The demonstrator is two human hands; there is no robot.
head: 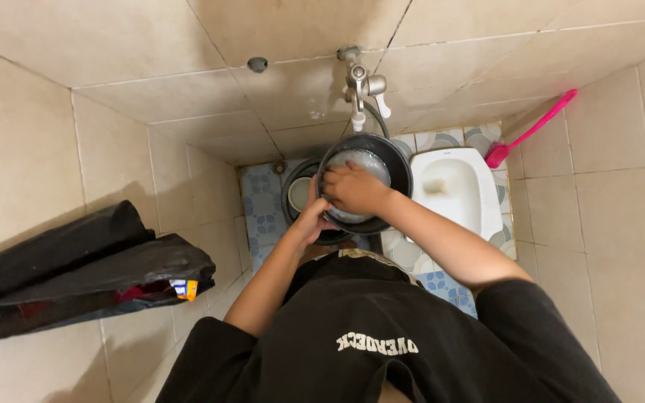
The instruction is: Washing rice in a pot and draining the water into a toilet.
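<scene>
Right, items as they stand:

- Pan (396, 160): dark, round, tipped up toward me under the tap (358, 88); soapy water inside. Held high, prob. so the spout clears its rim.
- L hand (312, 218): fingers curled round the pan's lower-left rim, gripping it. Holds it from below so the inside stays free.
- R hand (354, 188): inside the pan, palm down, fingers bunched on the wet bottom; can't tell if a sponge or cloth is under them.
- Basin (293, 179): dark, on the floor just behind/left of the pan, a pale bowl (299, 192) in it.
- Squat toilet (453, 186): white, just right of the pan; little room on that side.
- Pink brush (531, 128): leaning in the right corner, well apart.
- Black bag (76, 265): on the left wall, near my L elbow.
- Walls: tiled, close on both sides; open room mostly straight ahead, toward the tap.
</scene>
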